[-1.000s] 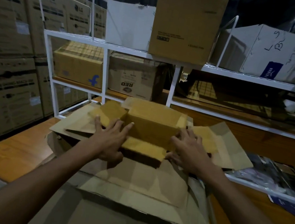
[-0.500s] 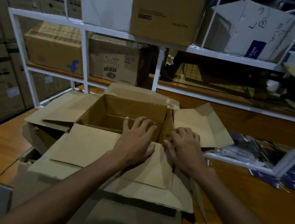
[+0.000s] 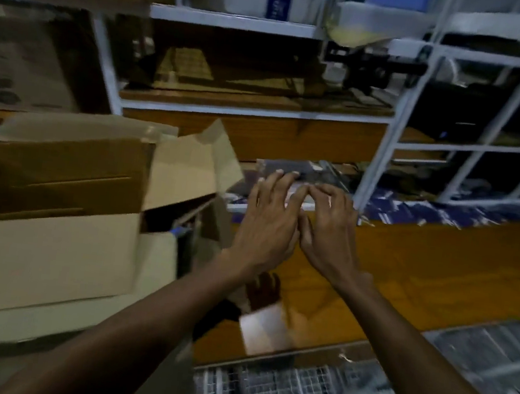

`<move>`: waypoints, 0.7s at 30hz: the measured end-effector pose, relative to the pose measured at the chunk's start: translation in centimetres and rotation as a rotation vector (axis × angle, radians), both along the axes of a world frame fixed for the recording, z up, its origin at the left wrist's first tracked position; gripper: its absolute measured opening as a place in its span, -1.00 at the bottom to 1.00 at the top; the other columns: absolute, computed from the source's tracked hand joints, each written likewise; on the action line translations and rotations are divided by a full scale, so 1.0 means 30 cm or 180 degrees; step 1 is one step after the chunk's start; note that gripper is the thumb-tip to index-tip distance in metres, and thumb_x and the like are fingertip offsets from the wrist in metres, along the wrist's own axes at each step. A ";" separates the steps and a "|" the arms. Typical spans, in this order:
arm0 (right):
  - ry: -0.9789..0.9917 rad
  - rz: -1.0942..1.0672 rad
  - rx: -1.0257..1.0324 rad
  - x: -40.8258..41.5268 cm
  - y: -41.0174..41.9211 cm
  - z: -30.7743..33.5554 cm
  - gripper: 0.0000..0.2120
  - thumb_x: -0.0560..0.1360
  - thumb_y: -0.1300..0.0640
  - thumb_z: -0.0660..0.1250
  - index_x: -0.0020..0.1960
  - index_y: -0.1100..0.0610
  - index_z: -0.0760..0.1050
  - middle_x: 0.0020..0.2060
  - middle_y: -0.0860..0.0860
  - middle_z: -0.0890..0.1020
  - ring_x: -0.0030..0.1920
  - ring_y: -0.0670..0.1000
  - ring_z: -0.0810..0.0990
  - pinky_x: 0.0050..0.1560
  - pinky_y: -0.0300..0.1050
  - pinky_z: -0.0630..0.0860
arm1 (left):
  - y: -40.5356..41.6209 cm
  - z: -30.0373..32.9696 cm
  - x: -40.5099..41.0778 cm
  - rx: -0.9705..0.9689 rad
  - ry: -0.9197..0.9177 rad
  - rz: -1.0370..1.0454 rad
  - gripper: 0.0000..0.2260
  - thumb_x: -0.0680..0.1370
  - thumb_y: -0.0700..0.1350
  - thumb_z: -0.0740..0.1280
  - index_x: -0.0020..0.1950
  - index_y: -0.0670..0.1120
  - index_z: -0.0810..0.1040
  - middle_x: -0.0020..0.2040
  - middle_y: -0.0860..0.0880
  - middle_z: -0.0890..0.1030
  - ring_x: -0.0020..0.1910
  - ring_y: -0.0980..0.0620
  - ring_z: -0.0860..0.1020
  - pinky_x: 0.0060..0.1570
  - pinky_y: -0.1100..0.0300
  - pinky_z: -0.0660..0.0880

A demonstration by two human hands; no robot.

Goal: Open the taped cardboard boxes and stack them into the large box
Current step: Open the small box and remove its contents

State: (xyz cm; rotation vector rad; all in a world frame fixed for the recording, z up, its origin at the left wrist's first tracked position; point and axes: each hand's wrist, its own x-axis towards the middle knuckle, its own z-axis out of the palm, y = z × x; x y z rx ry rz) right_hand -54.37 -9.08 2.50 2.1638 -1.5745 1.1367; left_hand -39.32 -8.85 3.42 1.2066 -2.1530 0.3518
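Head view, blurry: left hand (image 3: pixel 266 227) and right hand (image 3: pixel 329 234) both empty, fingers spread, side by side over wooden floor (image 3: pixel 423 266), large box (image 3: pixel 50 236) at left with an opened box (image 3: pixel 59 169) nested inside, so one stacked; next taped box not visible, shelf (image 3: pixel 230 111) contents beyond too dark.

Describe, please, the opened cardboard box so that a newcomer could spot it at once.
Start at the white metal shelving across the back. On the wooden floor before it, at the picture's left, sits the opened cardboard box. Unlike the boxes on the shelves, its flaps stand open, one angled toward the left hand.
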 end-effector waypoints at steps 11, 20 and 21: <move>-0.0003 -0.1376 0.0366 -0.941 0.144 -0.158 -0.53 0.60 -0.08 0.25 0.42 0.14 0.38 0.34 0.17 0.45 0.31 0.23 0.43 0.17 0.21 0.46 | -0.066 -0.114 -0.908 0.0448 -0.0722 -0.0818 -0.36 0.47 0.01 0.38 0.52 -0.12 0.32 0.54 -0.25 0.24 0.52 -0.32 0.19 0.42 -0.34 0.23; -0.0248 -0.2273 0.0617 -1.494 0.295 -0.197 -0.51 0.61 -0.08 0.28 0.45 0.13 0.35 0.36 0.17 0.41 0.33 0.24 0.38 0.20 0.29 0.43 | -0.074 -0.193 -1.490 0.0590 -0.0933 -0.1430 -0.31 0.51 0.09 0.39 0.58 -0.04 0.23 0.62 -0.18 0.10 0.60 -0.26 0.03 0.48 -0.35 0.08; -0.0297 -0.2336 0.0633 -1.534 0.291 -0.208 -0.51 0.60 -0.07 0.30 0.45 0.13 0.35 0.35 0.17 0.41 0.33 0.23 0.38 0.19 0.29 0.44 | -0.086 -0.203 -1.540 0.0567 -0.0974 -0.1475 -0.31 0.52 0.11 0.37 0.59 -0.04 0.21 0.62 -0.18 0.09 0.60 -0.26 0.02 0.49 -0.34 0.08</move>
